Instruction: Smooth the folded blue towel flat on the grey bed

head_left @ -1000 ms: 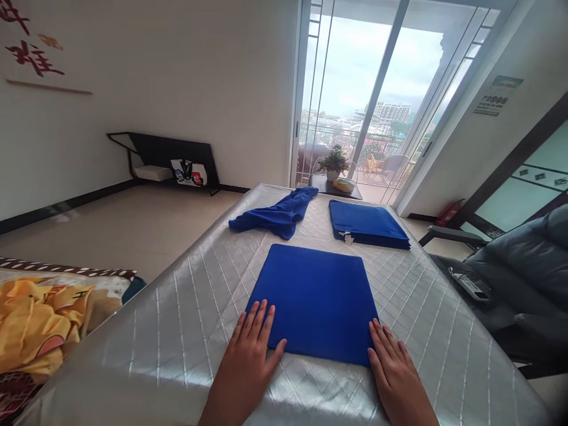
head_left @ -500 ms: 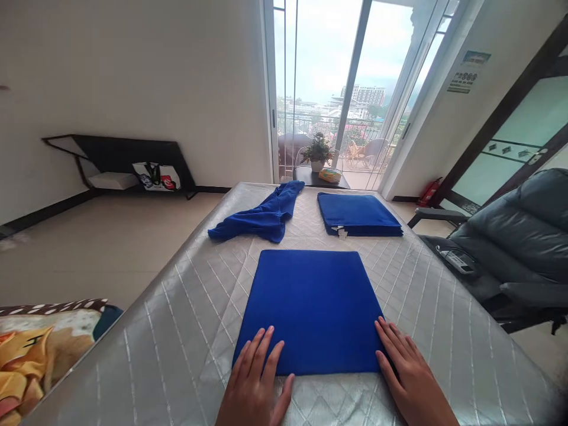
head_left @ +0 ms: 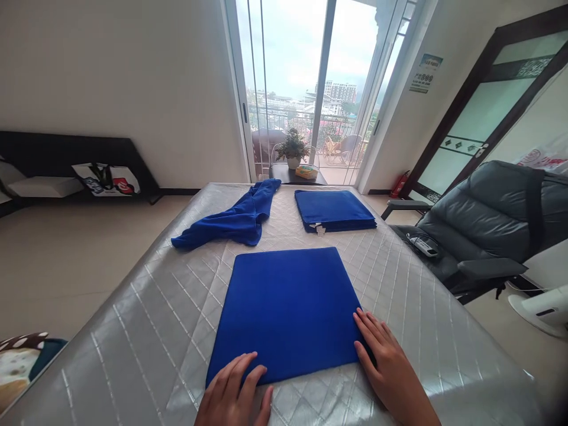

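Lying flat, folded blue cloth (head_left: 286,310) squarish, near edge under left hand (head_left: 235,396), right hand (head_left: 386,367).

A room in a high-rise flat. Tall sliding glass doors (head_left: 284,89) give onto a balcony with city towers beyond, and a potted plant (head_left: 293,148) stands before them. A quilted silver mattress (head_left: 421,307) fills the middle, with a grey leather recliner (head_left: 483,219) near its right edge, on a pale tiled floor (head_left: 66,260).

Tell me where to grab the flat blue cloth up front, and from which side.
Its two near corners, from the near side: the cloth lies flat and square, so only edges can be pinched, and the left hand and right hand rest at those corners.
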Motion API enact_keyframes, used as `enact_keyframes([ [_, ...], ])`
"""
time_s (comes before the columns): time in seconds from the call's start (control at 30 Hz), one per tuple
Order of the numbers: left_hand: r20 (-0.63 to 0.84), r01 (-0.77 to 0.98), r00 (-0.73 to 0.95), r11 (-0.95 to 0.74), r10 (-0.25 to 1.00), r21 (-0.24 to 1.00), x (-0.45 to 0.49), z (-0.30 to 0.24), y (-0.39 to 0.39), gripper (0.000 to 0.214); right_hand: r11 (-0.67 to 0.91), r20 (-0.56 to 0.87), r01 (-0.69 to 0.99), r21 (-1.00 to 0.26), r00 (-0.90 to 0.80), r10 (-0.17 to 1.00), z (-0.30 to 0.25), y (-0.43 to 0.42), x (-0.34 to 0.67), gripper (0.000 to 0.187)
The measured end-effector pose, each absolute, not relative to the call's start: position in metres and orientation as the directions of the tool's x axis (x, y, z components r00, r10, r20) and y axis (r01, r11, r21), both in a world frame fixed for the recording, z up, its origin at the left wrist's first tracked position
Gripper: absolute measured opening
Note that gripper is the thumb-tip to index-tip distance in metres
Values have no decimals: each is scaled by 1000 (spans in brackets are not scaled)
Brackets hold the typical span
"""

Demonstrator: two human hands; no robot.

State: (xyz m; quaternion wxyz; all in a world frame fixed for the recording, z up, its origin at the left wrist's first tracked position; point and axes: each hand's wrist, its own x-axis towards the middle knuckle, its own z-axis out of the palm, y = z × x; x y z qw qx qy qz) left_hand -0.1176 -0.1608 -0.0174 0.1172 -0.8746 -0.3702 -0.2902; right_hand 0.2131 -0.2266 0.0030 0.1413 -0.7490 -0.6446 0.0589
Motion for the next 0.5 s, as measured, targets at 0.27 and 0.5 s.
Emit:
enact_keyframes([
  [0.27,608,795,406,-592,682,133,-106,-10,-169,25,-138,82,949,-283,168,982,11,-226,207,54],
  [0.5,531,810,382,-551,757,203,-99,0,-171,24,-84,168,947,-309,141,976,10,-229,206,52],
])
